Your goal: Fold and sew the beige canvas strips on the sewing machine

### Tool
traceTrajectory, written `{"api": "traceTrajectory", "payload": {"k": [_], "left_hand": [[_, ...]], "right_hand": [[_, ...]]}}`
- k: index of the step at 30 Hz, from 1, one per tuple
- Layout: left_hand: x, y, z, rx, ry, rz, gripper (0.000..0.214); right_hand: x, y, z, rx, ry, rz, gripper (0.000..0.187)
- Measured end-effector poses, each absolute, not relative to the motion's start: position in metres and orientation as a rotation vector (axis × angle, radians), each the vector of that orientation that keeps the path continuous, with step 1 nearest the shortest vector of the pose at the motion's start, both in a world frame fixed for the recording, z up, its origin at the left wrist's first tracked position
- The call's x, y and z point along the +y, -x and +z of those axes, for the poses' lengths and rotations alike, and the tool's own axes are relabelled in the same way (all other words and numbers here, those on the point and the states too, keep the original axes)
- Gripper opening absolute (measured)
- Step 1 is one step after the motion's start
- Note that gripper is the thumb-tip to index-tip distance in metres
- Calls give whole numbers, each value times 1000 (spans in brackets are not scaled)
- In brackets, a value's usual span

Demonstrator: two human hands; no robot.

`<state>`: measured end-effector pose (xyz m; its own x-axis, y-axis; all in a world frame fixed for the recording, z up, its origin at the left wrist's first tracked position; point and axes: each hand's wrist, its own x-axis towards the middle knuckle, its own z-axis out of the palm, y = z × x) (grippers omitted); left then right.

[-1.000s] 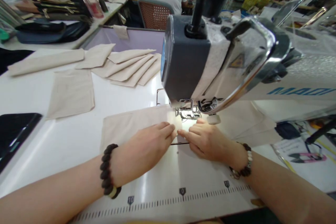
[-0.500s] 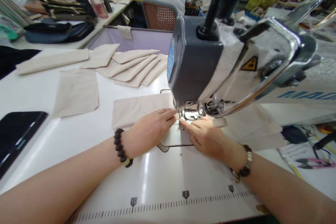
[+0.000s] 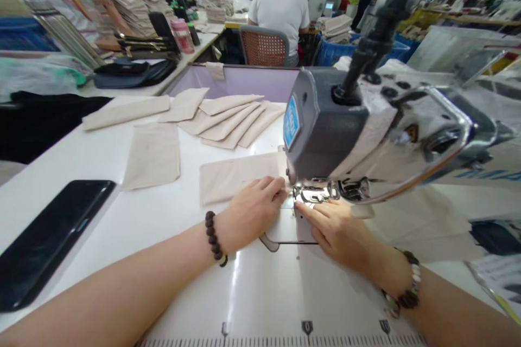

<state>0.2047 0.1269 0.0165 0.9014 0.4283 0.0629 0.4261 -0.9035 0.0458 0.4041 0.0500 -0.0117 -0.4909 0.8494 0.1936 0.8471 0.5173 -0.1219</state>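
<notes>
Head camera, looking down at my sewing table (image 3: 101, 157): my left hand (image 3: 252, 211) lies flat on the beige fabric piece (image 3: 234, 176), fingers stretched out and pressing down, gripping nothing. Its fingertips sit just beside the presser foot (image 3: 311, 194) of the sewing machine (image 3: 325, 124). The fabric piece lies flat on the white table, and its right end runs under the machine head.

My right hand (image 3: 337, 230) is open too, fingers straight and close together, tips pointing at the presser foot from the near side. It rests partly over the metal plate (image 3: 285, 227). Whether there is cloth under its palm I cannot tell.

I wear a dark bead bracelet (image 3: 214, 237) on the left wrist and a mixed bead bracelet (image 3: 409, 287) on the right.

Further left lies a single fabric piece (image 3: 152, 154), and behind it a fanned pile of fabric pieces (image 3: 232, 116). A black phone (image 3: 49, 238) lies near the left edge. A printed ruler (image 3: 305, 331) runs along the near edge. Beyond the table a person in a white shirt (image 3: 280, 8) sits on a chair (image 3: 264, 46), back to me.
</notes>
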Motion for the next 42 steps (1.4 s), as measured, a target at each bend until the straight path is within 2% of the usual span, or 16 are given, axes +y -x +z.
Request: {"api": "traceTrajectory", "payload": {"k": [5, 9, 13, 16, 20, 26, 34, 39, 42], "left_hand": [[124, -204, 17, 915, -2961, -58, 20], [135, -201, 7, 1146, -2937, 157, 35], [135, -198, 7, 988, -2997, 248, 29], [127, -197, 13, 819, -3067, 250, 23], [121, -195, 15, 679, -3090, 323, 22], [118, -195, 12, 617, -3116, 252, 23], [116, -193, 7, 582, -3124, 289, 24], [109, -195, 9, 441, -3039, 659, 28], [90, -208, 22, 397, -2908, 846, 48]], "right_hand": [[50, -402, -19, -2508, 1382, -17, 40], [49, -408, -9, -2397, 1409, 108, 37], [37, -441, 35, -2235, 1588, 222, 19], [19, -464, 66, -2240, 1773, 246, 16], [-2, -474, 61, -2269, 2064, 348, 5], [-16, -469, 27, -2053, 2089, 284, 18], [-8, -485, 37, -1781, 1999, 205, 15], [-22, -488, 74, -1531, 1965, 43, 19], [-49, -451, 96, -1669, 1902, 61, 14]]}}
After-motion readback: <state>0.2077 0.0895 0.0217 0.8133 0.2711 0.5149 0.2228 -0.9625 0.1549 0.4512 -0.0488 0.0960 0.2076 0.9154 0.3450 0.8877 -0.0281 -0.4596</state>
